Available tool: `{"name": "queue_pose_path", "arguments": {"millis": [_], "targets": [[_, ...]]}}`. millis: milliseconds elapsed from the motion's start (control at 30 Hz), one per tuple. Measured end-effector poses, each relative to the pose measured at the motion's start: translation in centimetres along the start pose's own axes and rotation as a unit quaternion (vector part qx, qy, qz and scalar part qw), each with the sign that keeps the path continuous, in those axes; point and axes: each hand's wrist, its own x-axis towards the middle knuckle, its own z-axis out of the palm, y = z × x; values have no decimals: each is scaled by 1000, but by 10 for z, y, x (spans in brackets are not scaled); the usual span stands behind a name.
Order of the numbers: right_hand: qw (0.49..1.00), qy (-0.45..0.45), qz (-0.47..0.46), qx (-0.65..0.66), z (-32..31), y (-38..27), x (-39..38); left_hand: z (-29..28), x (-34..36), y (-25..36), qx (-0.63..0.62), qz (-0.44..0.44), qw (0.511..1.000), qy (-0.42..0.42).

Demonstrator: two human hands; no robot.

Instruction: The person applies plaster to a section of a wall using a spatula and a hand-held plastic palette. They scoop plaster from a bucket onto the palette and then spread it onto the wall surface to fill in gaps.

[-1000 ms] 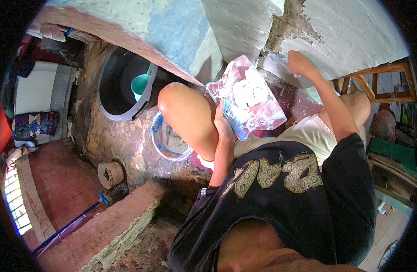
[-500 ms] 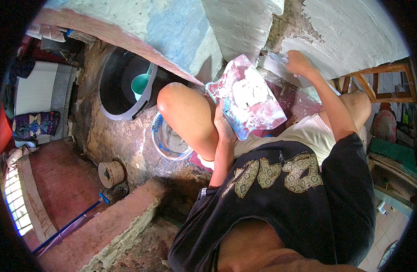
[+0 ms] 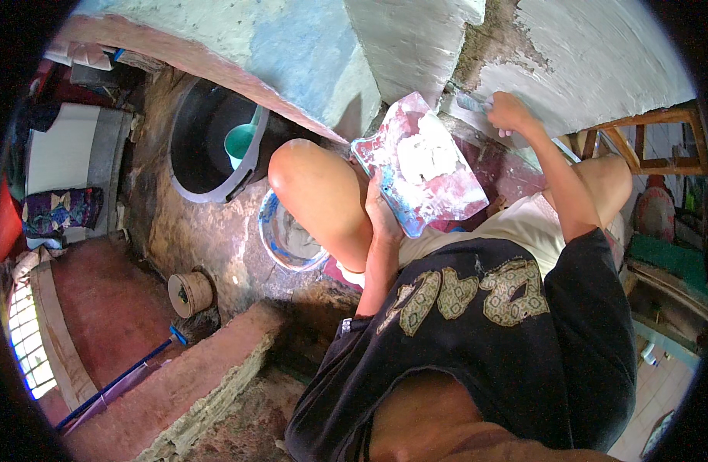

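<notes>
My left hand (image 3: pixel 380 213) grips the near left edge of a paint-stained flat board (image 3: pixel 465 199) above my lap. A mound of white putty (image 3: pixel 429 152) lies on the board. Beyond it, my right hand (image 3: pixel 510 114) is closed around a putty knife, whose pale blade (image 3: pixel 468 102) points left at the low part of the wall. The handle is mostly hidden in my fist. Fresh-looking white coating covers much of the wall (image 3: pixel 592 58), and a rough bare patch (image 3: pixel 499 45) shows brown just above the blade.
To my left stand a large black tub (image 3: pixel 186 158) with a green dipper (image 3: pixel 241 141) in it and a bucket (image 3: pixel 271 245) of grey paste beside my knee. A wooden frame (image 3: pixel 639 138) stands at right. Farther left are a round container (image 3: pixel 190 295) and a broom (image 3: pixel 138 366).
My right hand and the putty knife have shifted slightly right and down along the wall. The board in my left hand has barely moved.
</notes>
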Motion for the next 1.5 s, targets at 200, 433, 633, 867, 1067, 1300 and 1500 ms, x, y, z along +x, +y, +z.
{"name": "queue_pose_path", "arguments": {"millis": [200,433,633,867,1067,1300,1500], "targets": [[999,18,16,37,6,9,5,12,-8,7,5,-19,1000,1],[999,40,-6,24,14,16,6,9,-7,5,10,-16,1000,-2],[1000,28,7,6,15,11,5,10,-8,7,-5,-26,1000,2],[995,54,13,78,5,-3,-15,9,-7,6,-4,-19,1000,-5],[997,49,21,48,10,17,4,13,-8,9,1,-20,1000,-1],[998,30,13,50,15,14,2,14,-8,9,1,-10,1000,-2],[999,27,24,27,23,30,1,18,-10,9,10,-9,1000,-6]]}}
